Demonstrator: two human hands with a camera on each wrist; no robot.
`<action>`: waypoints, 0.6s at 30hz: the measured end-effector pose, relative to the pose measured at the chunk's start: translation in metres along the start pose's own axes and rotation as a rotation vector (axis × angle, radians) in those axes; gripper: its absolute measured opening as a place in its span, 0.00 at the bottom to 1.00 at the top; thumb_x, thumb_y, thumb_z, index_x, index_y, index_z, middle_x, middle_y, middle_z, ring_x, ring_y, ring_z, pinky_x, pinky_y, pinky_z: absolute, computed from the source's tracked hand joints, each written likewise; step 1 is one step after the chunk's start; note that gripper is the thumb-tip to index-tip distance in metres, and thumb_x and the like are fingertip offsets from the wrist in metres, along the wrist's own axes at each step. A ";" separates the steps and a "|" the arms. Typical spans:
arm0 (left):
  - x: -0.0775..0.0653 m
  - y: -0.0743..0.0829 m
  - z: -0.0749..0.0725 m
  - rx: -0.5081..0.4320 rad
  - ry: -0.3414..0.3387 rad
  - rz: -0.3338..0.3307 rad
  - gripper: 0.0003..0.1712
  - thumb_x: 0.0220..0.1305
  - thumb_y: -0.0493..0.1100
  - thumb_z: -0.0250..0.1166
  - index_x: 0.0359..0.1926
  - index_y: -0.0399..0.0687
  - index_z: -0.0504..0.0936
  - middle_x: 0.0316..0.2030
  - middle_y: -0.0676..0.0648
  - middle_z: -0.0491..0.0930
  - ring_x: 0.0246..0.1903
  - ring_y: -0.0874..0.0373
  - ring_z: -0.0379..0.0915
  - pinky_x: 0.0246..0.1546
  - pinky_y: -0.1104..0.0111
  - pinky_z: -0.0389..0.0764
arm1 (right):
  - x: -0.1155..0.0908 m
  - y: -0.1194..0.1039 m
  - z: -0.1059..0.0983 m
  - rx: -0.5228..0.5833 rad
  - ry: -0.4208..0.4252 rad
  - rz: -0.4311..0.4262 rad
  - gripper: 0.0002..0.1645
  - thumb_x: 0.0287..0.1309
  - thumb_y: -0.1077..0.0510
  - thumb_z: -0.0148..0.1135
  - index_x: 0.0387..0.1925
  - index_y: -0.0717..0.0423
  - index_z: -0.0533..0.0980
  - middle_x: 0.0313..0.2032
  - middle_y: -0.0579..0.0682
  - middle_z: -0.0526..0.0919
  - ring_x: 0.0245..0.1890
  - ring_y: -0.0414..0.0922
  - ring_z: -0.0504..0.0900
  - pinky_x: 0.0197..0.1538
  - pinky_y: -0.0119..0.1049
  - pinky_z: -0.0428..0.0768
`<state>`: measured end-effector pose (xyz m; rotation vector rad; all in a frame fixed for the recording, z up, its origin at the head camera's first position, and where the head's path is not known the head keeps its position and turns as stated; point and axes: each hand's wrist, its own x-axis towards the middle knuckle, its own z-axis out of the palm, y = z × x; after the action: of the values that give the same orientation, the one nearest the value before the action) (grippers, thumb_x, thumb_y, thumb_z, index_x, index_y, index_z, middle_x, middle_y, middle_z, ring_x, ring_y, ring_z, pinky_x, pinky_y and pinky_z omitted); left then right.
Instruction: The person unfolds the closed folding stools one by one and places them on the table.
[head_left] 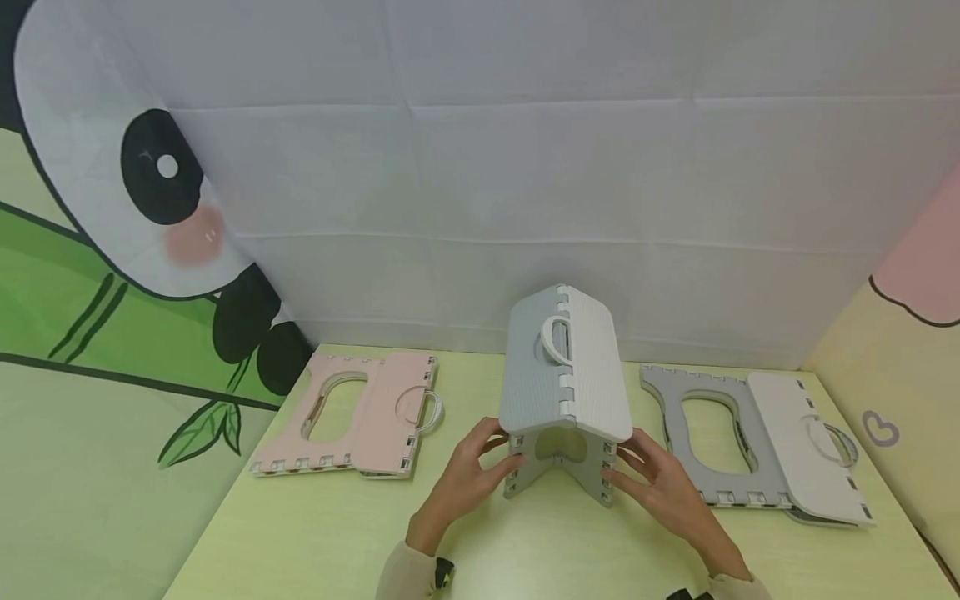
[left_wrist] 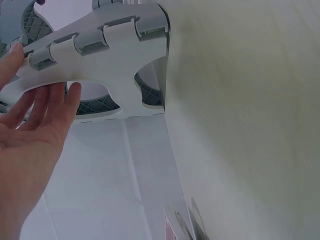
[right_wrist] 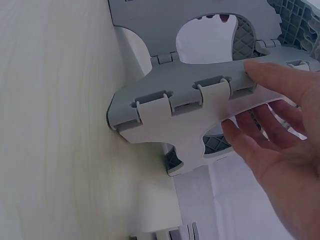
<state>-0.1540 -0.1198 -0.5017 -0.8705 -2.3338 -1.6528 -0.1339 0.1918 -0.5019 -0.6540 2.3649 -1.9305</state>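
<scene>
A grey and white folding stool (head_left: 600,367) stands half unfolded in the middle of the table, its top peaked like a roof with a loop handle (head_left: 549,340) at the ridge. At the left front leg edge, my left hand (head_left: 468,475) grips the hinged side panel between thumb and fingers. The right hand (head_left: 663,487) does the same at the right front edge. In the left wrist view, fingers (left_wrist: 52,102) reach under the leg panel (left_wrist: 120,65). The right wrist view has the thumb (right_wrist: 272,75) on the grey hinge edge (right_wrist: 155,82).
A pink folding stool (head_left: 375,408) lies folded flat at the left of the table (head_left: 300,542). Another flat stool (head_left: 802,442), grey and white, lies at the right. White cloth (head_left: 525,183) hangs behind, and a printed cartoon sheet (head_left: 97,292) borders the left.
</scene>
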 end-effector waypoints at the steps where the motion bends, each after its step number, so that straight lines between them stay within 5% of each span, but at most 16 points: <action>1: 0.000 0.001 0.000 0.001 0.000 -0.001 0.31 0.63 0.29 0.71 0.65 0.43 0.73 0.58 0.43 0.77 0.59 0.45 0.75 0.60 0.47 0.79 | 0.000 -0.001 -0.001 -0.002 0.001 0.005 0.37 0.62 0.63 0.72 0.71 0.53 0.68 0.66 0.56 0.72 0.64 0.31 0.72 0.62 0.45 0.79; 12: -0.004 0.004 -0.013 0.063 0.032 0.099 0.27 0.69 0.38 0.69 0.67 0.49 0.74 0.58 0.48 0.78 0.59 0.52 0.76 0.59 0.50 0.80 | -0.002 -0.007 -0.008 -0.177 0.021 -0.066 0.35 0.65 0.60 0.70 0.70 0.47 0.70 0.66 0.50 0.76 0.62 0.36 0.76 0.64 0.43 0.78; 18: -0.006 0.008 -0.022 0.122 0.106 0.090 0.27 0.67 0.36 0.71 0.65 0.50 0.76 0.58 0.50 0.79 0.59 0.53 0.75 0.63 0.58 0.76 | -0.002 -0.008 -0.012 -0.218 0.047 -0.127 0.31 0.66 0.64 0.69 0.68 0.51 0.72 0.63 0.48 0.77 0.61 0.34 0.76 0.64 0.36 0.77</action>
<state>-0.1490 -0.1397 -0.4894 -0.8287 -2.2626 -1.4671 -0.1328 0.2024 -0.4918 -0.7976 2.6496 -1.7642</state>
